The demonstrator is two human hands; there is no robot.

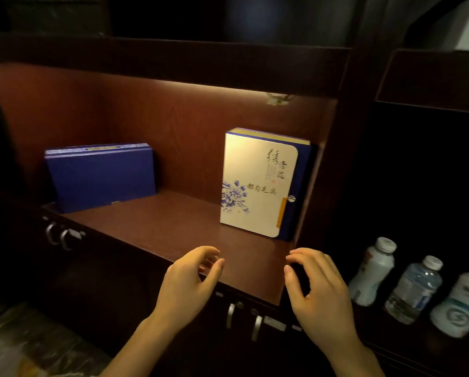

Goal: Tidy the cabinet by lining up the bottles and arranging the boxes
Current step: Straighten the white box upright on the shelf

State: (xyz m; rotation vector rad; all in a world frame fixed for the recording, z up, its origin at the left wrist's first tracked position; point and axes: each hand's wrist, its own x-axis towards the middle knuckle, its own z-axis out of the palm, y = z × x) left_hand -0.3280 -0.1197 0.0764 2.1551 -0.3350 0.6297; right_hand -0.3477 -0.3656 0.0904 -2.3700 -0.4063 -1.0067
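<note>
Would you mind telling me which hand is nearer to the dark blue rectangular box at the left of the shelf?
The left. The left hand hovers in front and right of the dark blue rectangular box; the right hand is farther right.

Third bottle (463, 302) cut off at right edge, label too blurry to read. Small writing on cream box (255, 183) too tiny. Top shelf (173, 17) too dark to see.
</note>
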